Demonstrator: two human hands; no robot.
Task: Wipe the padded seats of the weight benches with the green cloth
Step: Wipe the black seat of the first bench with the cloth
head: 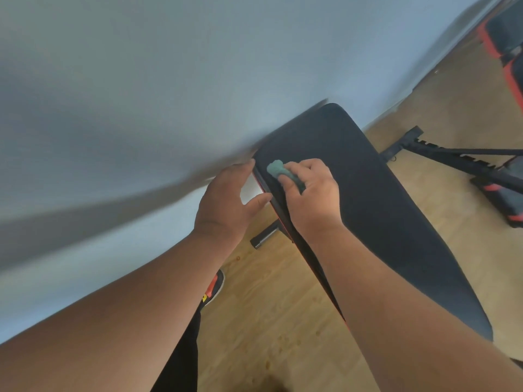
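A long black padded bench seat (376, 199) with a red-trimmed edge runs from the wall toward the lower right. My right hand (312, 196) presses a bunched green cloth (278, 170) onto the pad near its far left edge, fingers curled over the cloth. My left hand (226, 202) grips the pad's left side edge, thumb against the rim and fingers wrapped behind it, just left of the cloth.
A pale wall (141, 108) stands close on the left. Wooden floor (268, 321) lies below. The bench's black foot bar (263, 234) pokes out under the pad. A second black and red bench (506, 38) and a black frame (452, 159) lie to the right. My shoe (213, 287) is on the floor.
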